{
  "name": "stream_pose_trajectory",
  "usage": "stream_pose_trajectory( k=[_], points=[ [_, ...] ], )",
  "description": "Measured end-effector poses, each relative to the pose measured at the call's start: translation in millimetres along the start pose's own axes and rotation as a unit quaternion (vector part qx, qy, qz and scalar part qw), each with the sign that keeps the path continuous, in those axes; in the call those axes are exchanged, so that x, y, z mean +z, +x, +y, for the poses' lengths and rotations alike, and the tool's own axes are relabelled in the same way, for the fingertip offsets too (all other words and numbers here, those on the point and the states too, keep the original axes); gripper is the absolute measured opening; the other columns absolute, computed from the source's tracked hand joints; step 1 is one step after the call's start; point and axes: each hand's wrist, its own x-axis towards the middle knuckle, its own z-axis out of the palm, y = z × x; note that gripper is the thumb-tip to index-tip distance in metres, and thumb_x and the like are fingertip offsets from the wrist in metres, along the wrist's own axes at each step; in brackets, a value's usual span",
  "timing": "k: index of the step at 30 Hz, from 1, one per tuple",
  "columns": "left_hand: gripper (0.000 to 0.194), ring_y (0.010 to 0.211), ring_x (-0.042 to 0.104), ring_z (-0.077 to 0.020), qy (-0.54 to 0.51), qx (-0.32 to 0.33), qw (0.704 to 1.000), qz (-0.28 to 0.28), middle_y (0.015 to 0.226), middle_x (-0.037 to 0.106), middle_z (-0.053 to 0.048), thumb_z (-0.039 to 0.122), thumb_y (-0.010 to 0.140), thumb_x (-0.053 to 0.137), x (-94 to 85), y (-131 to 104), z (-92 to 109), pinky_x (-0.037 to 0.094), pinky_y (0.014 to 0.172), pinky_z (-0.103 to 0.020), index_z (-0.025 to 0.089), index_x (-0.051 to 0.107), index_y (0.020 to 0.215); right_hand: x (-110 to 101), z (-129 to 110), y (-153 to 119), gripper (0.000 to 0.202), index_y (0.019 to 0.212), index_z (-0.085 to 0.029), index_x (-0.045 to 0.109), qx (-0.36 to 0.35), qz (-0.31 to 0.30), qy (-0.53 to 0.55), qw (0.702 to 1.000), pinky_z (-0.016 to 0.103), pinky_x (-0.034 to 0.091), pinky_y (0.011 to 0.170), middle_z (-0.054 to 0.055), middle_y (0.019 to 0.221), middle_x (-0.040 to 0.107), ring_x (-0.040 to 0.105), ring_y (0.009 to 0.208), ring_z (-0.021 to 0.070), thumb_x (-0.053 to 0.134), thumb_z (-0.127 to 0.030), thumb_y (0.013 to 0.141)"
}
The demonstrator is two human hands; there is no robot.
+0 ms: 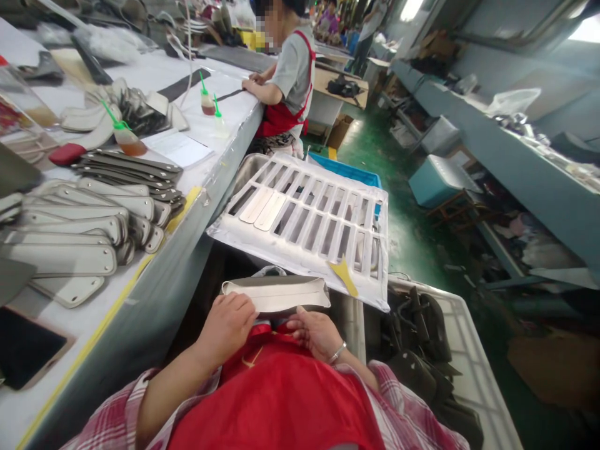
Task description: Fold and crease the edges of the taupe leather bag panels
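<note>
Busy workshop, long workbench [154, 275] along left. Pale leather strap piece [276, 294] over lap, off bench edge. Left hand [225, 328] curled, pinning its near-left end; right hand [316, 332] half-closed, fingertips touching lower edge. Likely light, floppy; best gripped at ends.

Slotted tray [304, 215] leans off bench [154, 294], two strips [262, 206] on it. Stacked straps [70, 231] on bench, glue bottles [124, 134] behind. Co-worker [288, 81] farther along. White crate [450, 350] on the right, blue box [435, 178] on floor.
</note>
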Motion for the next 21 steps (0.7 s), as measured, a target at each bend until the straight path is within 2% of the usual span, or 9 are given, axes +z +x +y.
stream_pose_trajectory(
  k=[8,21],
  points=[
    [0.020,0.079,0.047,-0.0227,0.046,-0.056,0.997,-0.004,0.077,0.054,-0.006,0.018,0.084,0.038,-0.3,9,8,0.031,0.070,-0.037,0.017,0.053,0.071,22,-2,7,0.031,0.074,-0.008,0.057,0.018,0.011,-0.063,0.998,0.016,0.036,0.034,0.004,0.058,0.063,0.051,0.036,0.0068,0.047,-0.035,0.086],
    [0.019,0.079,0.048,-0.0241,0.046,-0.071,0.996,-0.041,0.078,0.055,-0.007,0.016,0.082,0.038,-2.3,23,4,0.032,0.069,-0.038,0.016,0.054,0.072,41,6,24,0.041,0.068,-0.011,0.061,-0.023,0.027,-0.140,0.989,0.020,0.038,0.039,0.005,0.054,0.063,0.052,0.037,0.0093,0.050,-0.049,0.079]
  ],
)
